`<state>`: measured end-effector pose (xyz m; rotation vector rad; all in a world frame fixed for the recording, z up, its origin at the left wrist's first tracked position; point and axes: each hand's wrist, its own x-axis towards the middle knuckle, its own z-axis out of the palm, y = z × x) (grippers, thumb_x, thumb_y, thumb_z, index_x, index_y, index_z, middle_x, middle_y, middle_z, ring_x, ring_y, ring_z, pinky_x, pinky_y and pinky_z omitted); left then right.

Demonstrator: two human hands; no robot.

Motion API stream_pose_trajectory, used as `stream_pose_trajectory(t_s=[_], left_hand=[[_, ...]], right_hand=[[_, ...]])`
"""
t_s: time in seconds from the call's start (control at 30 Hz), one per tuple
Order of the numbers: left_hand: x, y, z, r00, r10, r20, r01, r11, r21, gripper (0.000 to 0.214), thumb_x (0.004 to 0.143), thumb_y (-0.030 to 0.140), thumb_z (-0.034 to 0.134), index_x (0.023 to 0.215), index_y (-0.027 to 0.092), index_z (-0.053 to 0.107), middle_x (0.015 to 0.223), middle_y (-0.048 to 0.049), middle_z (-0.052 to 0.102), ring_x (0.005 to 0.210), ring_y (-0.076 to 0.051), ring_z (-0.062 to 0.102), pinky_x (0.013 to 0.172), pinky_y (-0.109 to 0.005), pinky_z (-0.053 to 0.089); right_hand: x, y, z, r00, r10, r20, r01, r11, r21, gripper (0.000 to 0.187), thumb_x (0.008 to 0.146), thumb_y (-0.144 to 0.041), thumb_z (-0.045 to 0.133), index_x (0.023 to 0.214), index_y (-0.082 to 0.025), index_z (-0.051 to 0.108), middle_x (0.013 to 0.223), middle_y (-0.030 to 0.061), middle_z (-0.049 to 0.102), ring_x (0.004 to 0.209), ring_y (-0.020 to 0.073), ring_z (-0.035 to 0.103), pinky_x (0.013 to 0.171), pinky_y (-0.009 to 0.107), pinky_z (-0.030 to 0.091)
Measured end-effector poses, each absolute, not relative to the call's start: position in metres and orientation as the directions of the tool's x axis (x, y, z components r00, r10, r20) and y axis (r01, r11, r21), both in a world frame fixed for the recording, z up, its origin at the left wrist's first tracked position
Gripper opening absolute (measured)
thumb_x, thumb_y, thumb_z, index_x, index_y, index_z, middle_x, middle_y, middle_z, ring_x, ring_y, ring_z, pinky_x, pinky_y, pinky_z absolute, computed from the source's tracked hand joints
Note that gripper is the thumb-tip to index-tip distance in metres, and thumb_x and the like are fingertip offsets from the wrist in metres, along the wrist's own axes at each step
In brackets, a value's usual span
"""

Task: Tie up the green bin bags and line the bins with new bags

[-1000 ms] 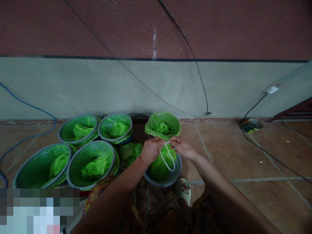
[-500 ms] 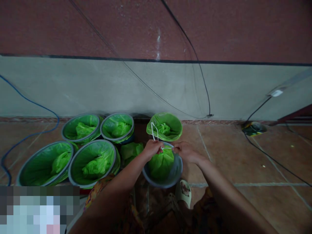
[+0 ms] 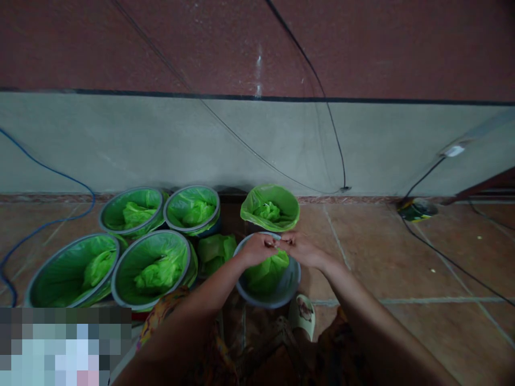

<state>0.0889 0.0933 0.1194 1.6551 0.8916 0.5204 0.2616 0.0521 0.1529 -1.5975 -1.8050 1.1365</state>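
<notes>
My left hand (image 3: 258, 250) and my right hand (image 3: 301, 249) meet above a grey bucket (image 3: 296, 281), fingers pinched together at the gathered neck of a green plastic bag (image 3: 263, 276). Between the fingertips is the white string at the bag's neck, mostly hidden by them. The bag's lower part sits inside the bucket. Just behind, a bucket lined with a green bag (image 3: 287, 198) stands by the wall, a crumpled green bundle (image 3: 268, 211) inside it.
To the left stand several green-lined buckets (image 3: 152, 305) with green bundles inside. Some green plastic (image 3: 217, 253) lies beside them. A blue hose (image 3: 60, 172) curves across the far left; black cables (image 3: 450, 256) run over the tiles at right. A slippered foot (image 3: 302, 316) is near the bucket.
My hands have drawn closer together over the bag's neck. The white string's loop, which stood up above my left hand, no longer shows.
</notes>
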Motion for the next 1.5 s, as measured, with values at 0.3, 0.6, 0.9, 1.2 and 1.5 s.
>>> stream_pose_trajectory(t_s=[0.3, 0.6, 0.9, 1.2, 1.5], left_hand=[[0.09, 0.088, 0.119, 0.651, 0.757, -0.062, 0.29, -0.173, 0.941, 0.019, 0.088, 0.025, 0.046, 0.079, 0.016, 0.061, 0.07, 0.001, 0.061, 0.058, -0.01, 0.055, 0.055, -0.02, 0.043], [0.091, 0.092, 0.117, 0.495, 0.853, -0.168, 0.269, 0.034, 0.963, 0.013, 0.088, 0.024, 0.05, 0.077, 0.018, 0.053, 0.063, 0.0028, 0.06, 0.051, -0.011, 0.059, 0.051, -0.021, 0.046], [0.093, 0.089, 0.123, 0.326, 0.853, -0.407, 0.028, 0.422, 0.906, 0.008, 0.076, 0.016, 0.065, 0.071, 0.015, 0.059, 0.064, -0.0005, 0.067, 0.056, -0.012, 0.064, 0.062, -0.026, 0.054], [0.087, 0.095, 0.113, 0.327, 0.907, -0.265, 0.129, 0.235, 0.964, 0.012, 0.061, 0.011, 0.072, 0.064, 0.014, 0.061, 0.057, 0.0047, 0.059, 0.057, -0.01, 0.056, 0.06, -0.022, 0.044], [0.083, 0.096, 0.118, 0.439, 0.898, 0.031, 0.479, -0.264, 0.838, 0.016, 0.073, 0.007, 0.055, 0.077, 0.017, 0.067, 0.073, -0.0001, 0.068, 0.071, -0.014, 0.062, 0.072, -0.026, 0.048]], right_hand=[[0.245, 0.059, 0.154, 0.0, 0.94, -0.342, 0.189, -0.336, -0.923, 0.056, 0.086, -0.07, 0.039, 0.099, -0.02, 0.06, 0.083, 0.0066, 0.066, 0.066, 0.0164, 0.062, 0.053, 0.026, 0.048], [0.247, 0.06, 0.146, -0.011, 0.909, -0.417, 0.292, -0.396, -0.871, 0.05, 0.09, -0.064, 0.043, 0.083, -0.018, 0.062, 0.072, 0.0051, 0.067, 0.061, 0.0159, 0.063, 0.058, 0.028, 0.052], [0.246, 0.062, 0.14, 0.015, 0.915, -0.402, 0.266, -0.391, -0.881, 0.04, 0.092, -0.057, 0.045, 0.085, -0.02, 0.06, 0.066, 0.0025, 0.065, 0.059, 0.0154, 0.063, 0.058, 0.028, 0.052], [0.246, 0.062, 0.146, -0.028, 0.897, -0.442, 0.311, -0.412, -0.856, 0.029, 0.092, -0.046, 0.051, 0.079, -0.02, 0.055, 0.064, 0.002, 0.063, 0.055, 0.0161, 0.062, 0.052, 0.028, 0.05], [0.249, 0.055, 0.149, -0.045, 0.914, -0.404, 0.674, -0.271, -0.687, 0.019, 0.089, -0.025, 0.049, 0.077, -0.019, 0.063, 0.073, 0.0024, 0.065, 0.041, 0.0098, 0.054, 0.044, 0.024, 0.037]])
